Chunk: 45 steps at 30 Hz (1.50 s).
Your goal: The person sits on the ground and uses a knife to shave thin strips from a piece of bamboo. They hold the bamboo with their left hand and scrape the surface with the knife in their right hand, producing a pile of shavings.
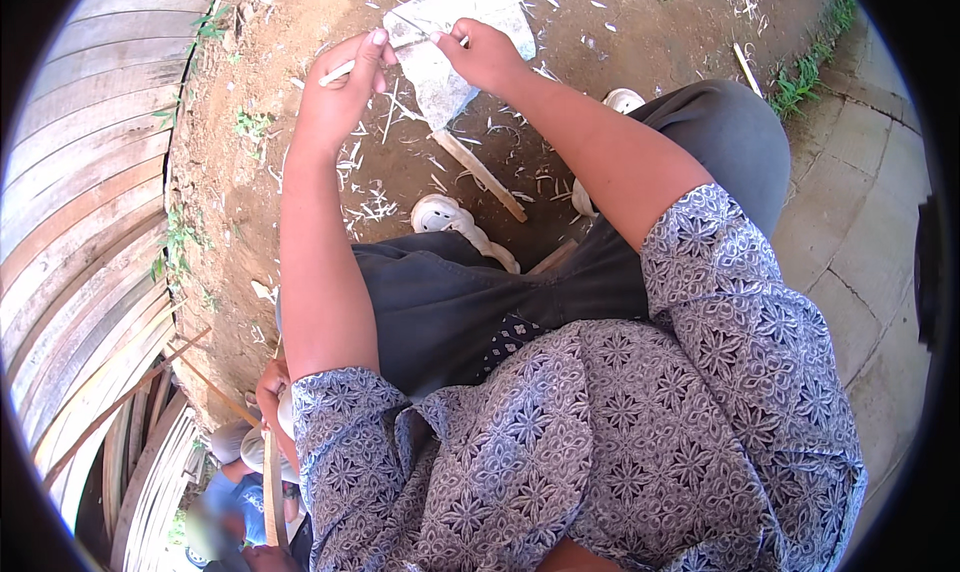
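Overhead, thin pale stick (pixel 385 52) spans between hands: left hand (pixel 340 97), right hand (pixel 485 52) both pinching it.

Bare brown dirt ground (pixel 300 187) fills the upper middle, littered with pale wood shavings (pixel 375 207). A flat grey slab (pixel 455 47) lies on the dirt at the top. A short wooden stick (pixel 480 175) rests just below it. White sandals (pixel 445 215) sit on the soil. Curved weathered wooden planks (pixel 85 192) run along the left. Grey paving stones (pixel 860 232) lie to the right, with a strip of grass (pixel 805 82) at their edge.
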Available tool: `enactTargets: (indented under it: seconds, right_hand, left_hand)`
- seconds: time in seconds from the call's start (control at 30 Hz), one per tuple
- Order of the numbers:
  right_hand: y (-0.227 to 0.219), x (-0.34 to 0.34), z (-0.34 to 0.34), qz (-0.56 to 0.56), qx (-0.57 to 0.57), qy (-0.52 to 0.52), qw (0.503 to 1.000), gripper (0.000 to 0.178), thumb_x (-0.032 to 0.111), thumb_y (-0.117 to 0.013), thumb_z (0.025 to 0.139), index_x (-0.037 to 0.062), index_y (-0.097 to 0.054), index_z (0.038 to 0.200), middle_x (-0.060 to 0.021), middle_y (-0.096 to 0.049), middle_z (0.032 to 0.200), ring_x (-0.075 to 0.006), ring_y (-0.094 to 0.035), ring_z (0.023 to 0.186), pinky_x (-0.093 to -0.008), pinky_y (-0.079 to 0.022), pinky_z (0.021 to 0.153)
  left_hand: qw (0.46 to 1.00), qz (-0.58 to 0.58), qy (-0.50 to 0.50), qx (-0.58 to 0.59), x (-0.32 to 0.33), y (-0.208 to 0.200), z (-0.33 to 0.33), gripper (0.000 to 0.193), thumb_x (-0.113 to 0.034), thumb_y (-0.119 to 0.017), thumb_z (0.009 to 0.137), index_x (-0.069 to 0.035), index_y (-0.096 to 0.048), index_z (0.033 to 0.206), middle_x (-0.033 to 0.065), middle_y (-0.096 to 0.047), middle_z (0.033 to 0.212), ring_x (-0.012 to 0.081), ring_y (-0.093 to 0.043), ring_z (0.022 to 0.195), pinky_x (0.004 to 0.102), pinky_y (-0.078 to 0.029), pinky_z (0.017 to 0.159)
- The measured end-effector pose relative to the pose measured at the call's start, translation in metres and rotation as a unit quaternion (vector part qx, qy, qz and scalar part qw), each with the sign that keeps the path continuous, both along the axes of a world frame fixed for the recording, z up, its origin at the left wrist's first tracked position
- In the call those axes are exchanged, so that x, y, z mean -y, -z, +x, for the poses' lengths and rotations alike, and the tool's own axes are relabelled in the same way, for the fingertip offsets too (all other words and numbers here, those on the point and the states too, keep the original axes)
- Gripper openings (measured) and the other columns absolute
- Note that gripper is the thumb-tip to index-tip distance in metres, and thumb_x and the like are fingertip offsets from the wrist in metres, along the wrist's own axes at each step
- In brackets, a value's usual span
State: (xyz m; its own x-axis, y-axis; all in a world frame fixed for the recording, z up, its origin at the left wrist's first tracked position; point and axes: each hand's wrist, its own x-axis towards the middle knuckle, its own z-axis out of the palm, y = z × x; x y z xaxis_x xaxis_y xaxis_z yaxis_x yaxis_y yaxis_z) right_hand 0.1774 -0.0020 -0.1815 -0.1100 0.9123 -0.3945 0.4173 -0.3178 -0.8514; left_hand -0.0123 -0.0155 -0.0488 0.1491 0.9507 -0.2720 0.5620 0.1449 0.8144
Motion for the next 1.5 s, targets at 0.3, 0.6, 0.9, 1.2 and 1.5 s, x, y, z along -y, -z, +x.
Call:
enactTargets:
  seconds: [0.3,0.6,0.9,1.2,1.5]
  right_hand:
    - [0.026,-0.008,0.020,0.056,0.075,-0.036,0.995,0.043,0.049,-0.068,0.092,0.0063,-0.067,0.092,-0.0134,-0.069,0.081,-0.0271,-0.067,0.076,-0.0410,-0.053,0.074]
    - [0.020,-0.010,0.020,0.025,0.076,-0.052,0.995,0.043,0.049,-0.067,0.092,0.0063,-0.068,0.096,-0.0147,-0.071,0.089,-0.0295,-0.069,0.087,-0.0423,-0.053,0.079]
    - [-0.011,-0.011,0.012,-0.164,-0.050,-0.051,0.984,0.043,0.042,-0.051,0.103,0.0008,-0.060,0.107,-0.0094,-0.068,0.078,-0.0179,-0.067,0.060,-0.0337,-0.056,0.054]
    - [-0.016,-0.007,-0.009,-0.015,-0.066,-0.051,0.996,0.030,0.029,-0.061,0.098,0.0076,-0.058,0.118,-0.0123,-0.068,0.075,-0.0253,-0.067,0.062,-0.0397,-0.054,0.065]
    - [0.012,-0.011,0.000,0.033,0.017,-0.023,0.999,0.032,0.041,-0.063,0.097,0.0092,-0.064,0.100,-0.0150,-0.068,0.076,-0.0325,-0.068,0.076,-0.0451,-0.052,0.072]
  left_hand:
    - [0.999,0.027,0.016,-0.010,-0.002,0.005,0.002,0.042,-0.039,-0.054,0.106,-0.008,-0.060,0.078,-0.0042,-0.048,0.065,0.0068,-0.043,0.063,0.0255,-0.037,0.059]
    - [1.000,0.018,0.006,-0.005,-0.001,0.007,-0.002,0.045,-0.040,-0.050,0.108,-0.008,-0.055,0.075,-0.0050,-0.046,0.068,0.0072,-0.040,0.065,0.0254,-0.035,0.062]
    - [0.999,0.006,-0.019,0.049,0.001,0.025,-0.021,0.043,-0.039,-0.044,0.110,-0.011,-0.054,0.079,-0.0078,-0.037,0.062,0.0050,-0.033,0.055,0.0239,-0.027,0.051]
    - [0.999,-0.005,-0.018,0.046,-0.013,0.017,-0.019,0.047,-0.042,-0.048,0.108,-0.009,-0.055,0.075,-0.0053,-0.046,0.069,0.0069,-0.041,0.067,0.0252,-0.036,0.062]
    - [0.999,0.019,-0.050,0.011,-0.004,0.012,0.007,0.051,-0.047,-0.052,0.106,-0.003,-0.062,0.082,-0.0032,-0.052,0.073,0.0090,-0.045,0.070,0.0275,-0.038,0.065]
